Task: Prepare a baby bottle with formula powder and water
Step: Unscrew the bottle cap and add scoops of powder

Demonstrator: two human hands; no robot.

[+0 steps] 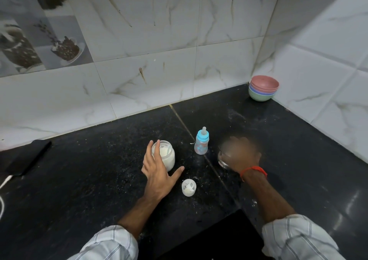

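Observation:
A small baby bottle (201, 143) with a blue collar and teat stands upright on the black counter (99, 170). To its left stands an open glass jar (166, 157) of white formula powder. My left hand (159, 170) is spread open just in front of the jar, fingertips at its rim, thumb out to the right. The jar's white lid (189, 187) lies upside down near my left wrist. My right hand (240, 153) is blurred and sits over a small steel cup (222, 161) to the right of the bottle; whether it grips the cup is unclear.
A stack of coloured bowls (263, 88) stands in the far right corner against the tiled wall. A dark phone (25, 158) with a white cable lies at the left edge. White powder specks are scattered on the counter.

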